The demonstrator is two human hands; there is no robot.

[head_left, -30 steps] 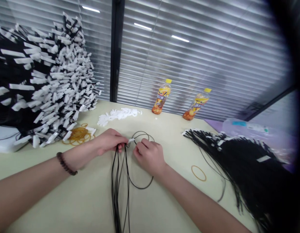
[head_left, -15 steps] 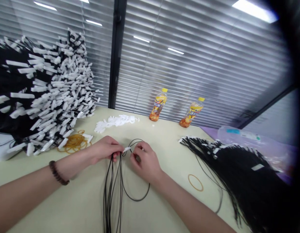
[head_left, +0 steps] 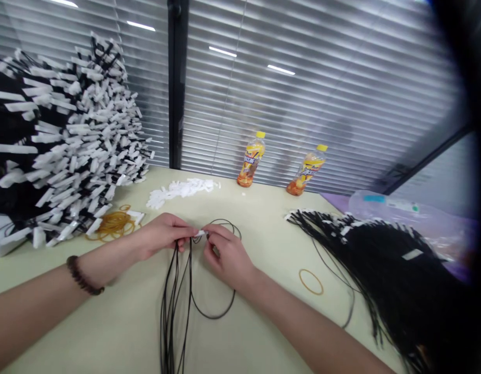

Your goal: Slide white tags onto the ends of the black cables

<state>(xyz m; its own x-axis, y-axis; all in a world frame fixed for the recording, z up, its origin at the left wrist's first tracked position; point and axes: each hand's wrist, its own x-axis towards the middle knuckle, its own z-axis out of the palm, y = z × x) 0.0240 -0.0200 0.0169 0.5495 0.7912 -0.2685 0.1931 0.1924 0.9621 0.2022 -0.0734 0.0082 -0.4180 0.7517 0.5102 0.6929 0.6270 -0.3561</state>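
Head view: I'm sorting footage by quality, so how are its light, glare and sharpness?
Head view, top: bright streaks glare across the blinds; head view, right edge: a blurred dark band swallows detail; head view, middle: held cords stand out against the pale table, though fine detail looks soft.

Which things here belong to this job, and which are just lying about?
Likely the job: black cords held by the left hand; white piece between it and the right hand; loose white pieces; left cord bundle; right cord bundle; perhaps rubber bands.

Apparently lying about: left bottle; right bottle; clear plastic.
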